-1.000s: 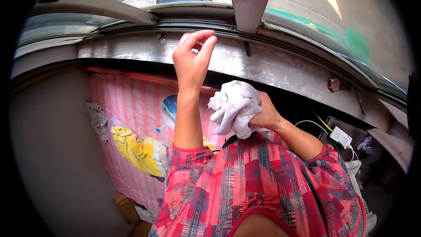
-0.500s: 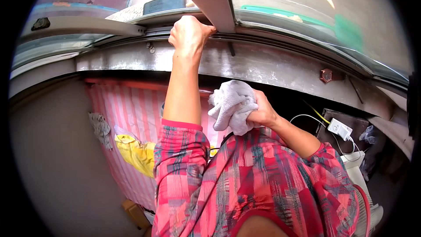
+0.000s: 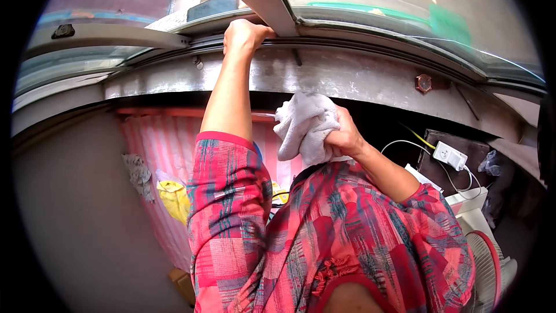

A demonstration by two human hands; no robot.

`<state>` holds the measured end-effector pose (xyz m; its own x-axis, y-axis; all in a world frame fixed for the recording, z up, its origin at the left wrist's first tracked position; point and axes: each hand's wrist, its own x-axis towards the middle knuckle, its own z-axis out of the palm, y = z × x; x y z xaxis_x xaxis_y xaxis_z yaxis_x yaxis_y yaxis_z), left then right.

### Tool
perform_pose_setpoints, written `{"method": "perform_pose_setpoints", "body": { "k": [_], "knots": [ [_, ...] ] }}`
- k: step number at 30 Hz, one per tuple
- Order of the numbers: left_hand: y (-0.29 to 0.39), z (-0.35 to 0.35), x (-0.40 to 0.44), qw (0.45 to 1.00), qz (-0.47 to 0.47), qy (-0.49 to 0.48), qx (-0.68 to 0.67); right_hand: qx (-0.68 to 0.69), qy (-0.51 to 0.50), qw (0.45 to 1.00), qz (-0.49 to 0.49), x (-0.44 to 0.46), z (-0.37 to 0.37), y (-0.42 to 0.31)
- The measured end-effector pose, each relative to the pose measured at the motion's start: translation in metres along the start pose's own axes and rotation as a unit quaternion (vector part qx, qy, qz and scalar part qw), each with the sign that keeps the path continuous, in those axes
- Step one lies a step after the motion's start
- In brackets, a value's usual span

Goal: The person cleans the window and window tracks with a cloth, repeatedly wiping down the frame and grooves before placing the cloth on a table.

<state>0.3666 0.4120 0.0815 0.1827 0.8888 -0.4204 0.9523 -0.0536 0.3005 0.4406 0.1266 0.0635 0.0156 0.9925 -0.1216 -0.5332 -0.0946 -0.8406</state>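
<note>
My left hand [image 3: 242,37] reaches out to the window track, closed at the lower end of the upright window frame [image 3: 267,1]. Its thumb points right against the frame, and the curled fingers are mostly hidden from me. Closer to my body, my right hand [image 3: 346,136] is wrapped round a bunched light grey cloth [image 3: 307,124]. That cloth hangs in front of the sill [image 3: 347,72], apart from the window.
On the sill lie a round watch-like object [image 3: 424,83] and a thin dark rod [image 3: 468,103]. A white power adapter [image 3: 450,155] with cables sits at right, above a fan [image 3: 485,264]. Pink striped fabric [image 3: 174,145] and a yellow cloth [image 3: 174,200] lie below left.
My view has shifted slightly, so the sill appears higher. My left hand stays at the frame's lower end, while my right hand still holds the cloth, its folds a little changed.
</note>
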Motion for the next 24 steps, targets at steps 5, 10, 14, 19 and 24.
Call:
{"method": "perform_pose_setpoints", "body": {
  "k": [5,10,14,19,24],
  "knots": [
    [0.000,0.000,-0.019,0.998,-0.026,0.041,-0.045,0.042,0.055,0.998,0.013,-0.010,-0.013,-0.001],
    [-0.020,0.007,-0.018,0.985,-0.001,0.097,-0.144,0.054,0.088,0.995,-0.005,-0.017,-0.023,0.000],
    [-0.029,-0.007,-0.042,0.933,0.019,0.050,-0.356,0.057,0.098,0.993,-0.006,-0.019,-0.023,0.001],
    [-0.042,-0.018,-0.075,0.820,0.029,-0.113,-0.561,0.042,0.043,0.998,0.009,-0.026,-0.013,0.000],
    [-0.063,0.019,-0.122,0.713,0.059,-0.263,-0.647,0.012,-0.066,0.994,0.088,-0.047,0.010,0.000]
  ]
}}
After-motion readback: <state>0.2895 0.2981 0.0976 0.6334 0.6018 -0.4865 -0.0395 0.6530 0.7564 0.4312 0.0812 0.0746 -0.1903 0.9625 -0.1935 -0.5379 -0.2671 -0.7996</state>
